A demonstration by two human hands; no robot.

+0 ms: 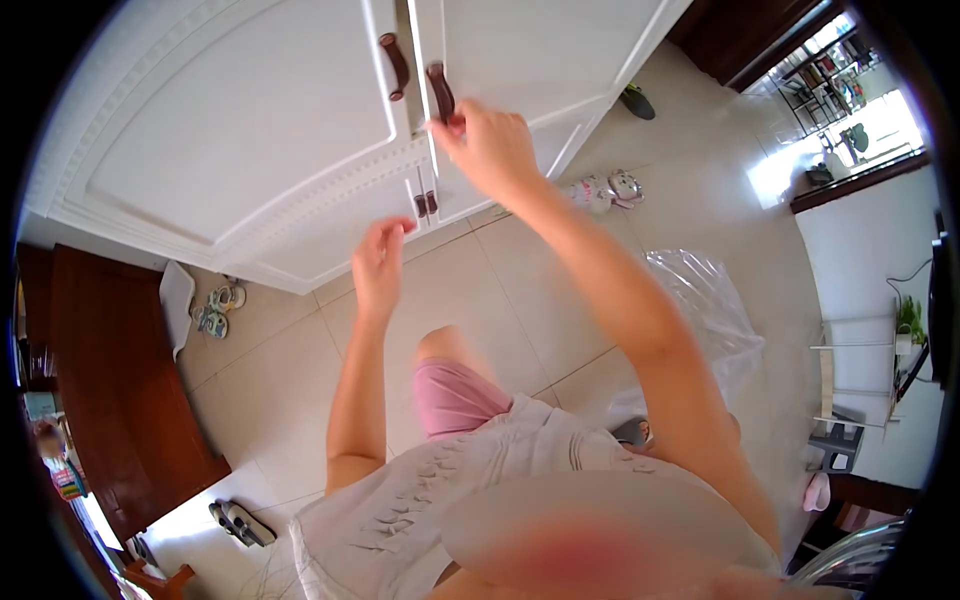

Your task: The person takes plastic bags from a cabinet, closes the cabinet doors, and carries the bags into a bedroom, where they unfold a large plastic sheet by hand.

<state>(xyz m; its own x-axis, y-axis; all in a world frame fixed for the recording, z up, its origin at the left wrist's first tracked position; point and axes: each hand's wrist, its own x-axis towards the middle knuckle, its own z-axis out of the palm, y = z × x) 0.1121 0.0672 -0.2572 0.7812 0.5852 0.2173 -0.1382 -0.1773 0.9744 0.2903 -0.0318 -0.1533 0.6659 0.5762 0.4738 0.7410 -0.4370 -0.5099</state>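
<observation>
White cabinet doors fill the upper left of the head view. My right hand point(490, 145) is closed at the lower end of the dark brown door handle point(438, 88) on the right-hand cabinet door point(540, 60). Its fingers partly cover that end. A matching handle point(394, 68) is on the left-hand cabinet door point(240, 110). Lower down, my left hand point(378, 265) hovers near two small brown handles point(426, 204). Its fingers are loosely bent, thumb and forefinger apart, with nothing visible between them.
Clear plastic sheeting point(705, 310) lies on the tiled floor to the right. Beyond it are a pink and white figure-shaped item point(605, 192) and a dark shoe point(637, 102). Sandals point(220, 308) and dark shoes point(243, 522) lie left, near a brown wooden piece of furniture point(120, 390).
</observation>
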